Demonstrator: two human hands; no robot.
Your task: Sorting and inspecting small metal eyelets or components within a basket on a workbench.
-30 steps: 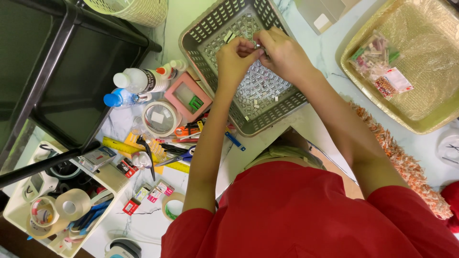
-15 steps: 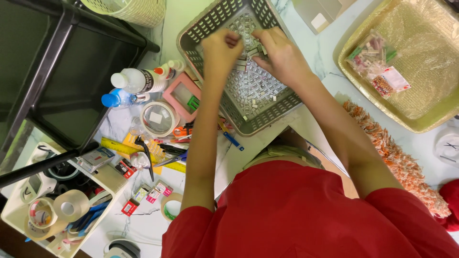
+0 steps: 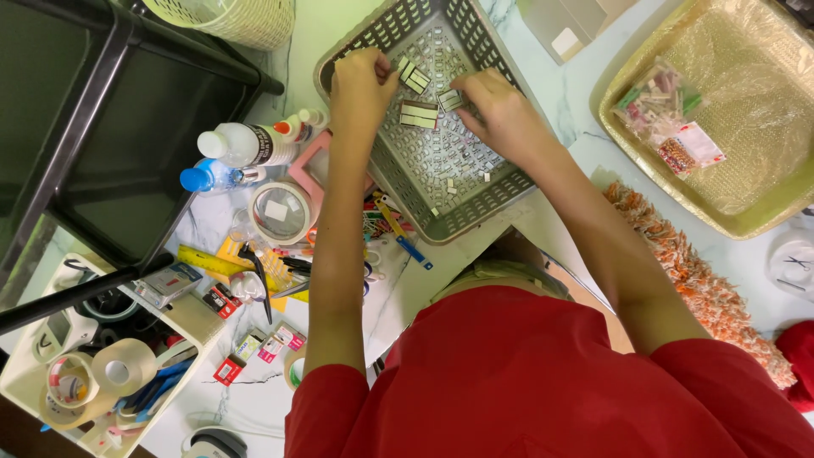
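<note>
Both hands have parted since earlier: left hand (image 3: 363, 80) pinches shut over small tags (image 3: 420, 114) in the grey basket (image 3: 475, 212); right hand (image 3: 500, 114) grips one tag.

Slotted basket (image 3: 475, 203) near 12 o'clock, small tags (image 3: 449, 157) inside. Bottles (image 3: 242, 146) and tape roll (image 3: 280, 212) at 9 o'clock of it; tray (image 3: 746, 222) with packets (image 3: 670, 119) at 3 o'clock.
</note>
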